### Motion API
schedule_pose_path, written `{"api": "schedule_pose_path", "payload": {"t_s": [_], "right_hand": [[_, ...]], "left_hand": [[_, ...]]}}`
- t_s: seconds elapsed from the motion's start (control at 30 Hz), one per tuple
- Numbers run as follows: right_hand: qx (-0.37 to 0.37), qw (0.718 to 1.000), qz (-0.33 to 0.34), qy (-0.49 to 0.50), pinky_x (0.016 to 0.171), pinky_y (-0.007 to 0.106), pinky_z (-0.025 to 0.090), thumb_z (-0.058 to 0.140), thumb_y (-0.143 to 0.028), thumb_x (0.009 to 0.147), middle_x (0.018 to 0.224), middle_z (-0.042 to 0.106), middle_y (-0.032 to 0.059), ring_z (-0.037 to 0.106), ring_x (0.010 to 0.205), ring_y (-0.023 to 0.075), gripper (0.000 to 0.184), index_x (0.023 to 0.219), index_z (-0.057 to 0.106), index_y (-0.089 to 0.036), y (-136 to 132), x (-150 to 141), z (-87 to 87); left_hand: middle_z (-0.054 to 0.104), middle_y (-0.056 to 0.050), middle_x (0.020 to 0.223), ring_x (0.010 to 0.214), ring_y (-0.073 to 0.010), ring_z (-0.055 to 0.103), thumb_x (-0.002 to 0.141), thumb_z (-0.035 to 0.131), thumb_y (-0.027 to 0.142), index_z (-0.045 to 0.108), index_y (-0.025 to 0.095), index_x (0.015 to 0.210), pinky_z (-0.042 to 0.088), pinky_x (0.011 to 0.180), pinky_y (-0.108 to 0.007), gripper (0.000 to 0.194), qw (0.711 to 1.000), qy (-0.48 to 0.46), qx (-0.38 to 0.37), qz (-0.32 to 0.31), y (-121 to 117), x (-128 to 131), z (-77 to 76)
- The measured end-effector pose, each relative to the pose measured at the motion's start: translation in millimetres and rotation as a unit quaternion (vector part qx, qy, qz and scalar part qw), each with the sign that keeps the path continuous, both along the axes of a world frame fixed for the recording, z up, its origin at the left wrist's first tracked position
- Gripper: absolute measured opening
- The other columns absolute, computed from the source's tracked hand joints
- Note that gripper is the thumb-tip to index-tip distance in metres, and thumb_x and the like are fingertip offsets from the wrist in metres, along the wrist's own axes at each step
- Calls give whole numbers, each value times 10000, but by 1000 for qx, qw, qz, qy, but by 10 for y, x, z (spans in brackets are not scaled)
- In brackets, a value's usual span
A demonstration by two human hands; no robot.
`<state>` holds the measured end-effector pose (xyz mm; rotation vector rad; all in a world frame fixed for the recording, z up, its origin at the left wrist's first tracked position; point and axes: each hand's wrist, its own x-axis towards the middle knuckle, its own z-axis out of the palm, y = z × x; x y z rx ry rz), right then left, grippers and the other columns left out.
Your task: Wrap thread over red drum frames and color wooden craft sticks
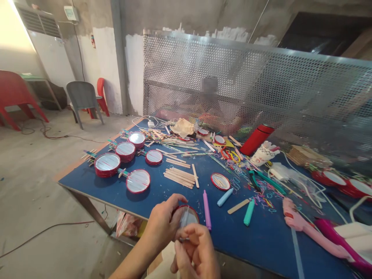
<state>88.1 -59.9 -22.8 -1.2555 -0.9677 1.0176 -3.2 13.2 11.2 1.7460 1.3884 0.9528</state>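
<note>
At six o'clock, by the table (229, 244) edge, my left hand (162, 219) has its fingers clamped on the disc (191, 217); whether the right hand's (200, 248) fingers pinch something, I cannot tell.

No readable text, brand, number or sign in view. Paper cup (260, 156): dark marks on side, not legible as lettering. Wall-mounted box (71, 13), upper left: front too small to read.
</note>
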Motion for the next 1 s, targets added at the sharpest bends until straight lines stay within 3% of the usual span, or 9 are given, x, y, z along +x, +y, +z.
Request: {"api": "schedule_pose_path", "payload": {"t_s": [0.1, 0.23, 0.4, 0.6, 0.7, 0.8, 0.9, 1.0], "right_hand": [[-7, 997, 19, 78, 345, 185, 337, 675, -461, 816, 755, 643, -28, 449, 335, 49, 305, 988, 553, -242, 74, 35, 152], [3, 996, 28, 86, 366, 179, 353, 678, -435, 833, 822, 634, -28, 448, 359, 29, 274, 985, 557, -241, 178, 126, 276], [33, 993, 64, 94, 442, 161, 387, 626, -419, 884, 884, 629, -40, 497, 412, 16, 261, 1043, 510, -249, 280, 230, 307], [14, 992, 94, 79, 374, 145, 384, 607, -490, 891, 825, 630, -50, 481, 348, 22, 334, 1065, 496, -228, 367, 291, 336], [14, 997, 70, 21, 357, 164, 413, 567, -501, 923, 843, 679, -16, 509, 330, 44, 345, 1112, 505, -218, 399, 365, 353], [60, 992, -41, -102, 399, 191, 468, 556, -467, 943, 917, 715, 38, 563, 386, 66, 301, 1091, 564, -205, 434, 542, 383], [121, 936, -191, -271, 499, 225, 510, 544, -443, 956, 835, 725, 43, 608, 461, 102, 278, 1008, 637, -186, 509, 841, 428], [104, 819, -263, -498, 595, 262, 485, 436, -354, 1006, 837, 738, 72, 679, 620, 164, 299, 983, 674, -175, 651, 1180, 446]], "left_hand": [[603, 26, 641, 580, -173, 532, 909, 439, 264, 627, 204, 1061, 356, 566, -248, 250, 999, 38, 12, -17, -7, 1, -8], [623, 16, 682, 624, -187, 549, 924, 394, 241, 590, 214, 1117, 403, 617, -251, 276, 996, 70, 29, -48, -23, -13, -40], [706, -17, 764, 717, -211, 625, 915, 383, 212, 611, 224, 1139, 452, 686, -269, 320, 990, 108, 59, -65, -30, -45, -89], [800, -31, 989, 848, -216, 710, 911, 401, 220, 714, 279, 1077, 482, 757, -272, 359, 985, 108, 61, -118, 32, -88, -78], [809, -21, 1007, 839, -219, 725, 910, 418, 260, 739, 280, 1017, 499, 762, -277, 339, 984, 107, 52, -132, 74, -103, -69], [811, -28, 964, 824, -219, 735, 907, 413, 305, 730, 250, 1037, 524, 716, -264, 346, 990, 81, 39, -108, 111, -118, -83], [806, -40, 989, 878, -209, 743, 927, 398, 358, 713, 220, 1066, 549, 751, -248, 371, 997, 14, 16, -70, 149, -129, -94], [800, -60, 1018, 917, -227, 738, 916, 414, 390, 705, 191, 1083, 562, 753, -262, 390, 999, -35, -14, -18, 198, -135, -99]]}}
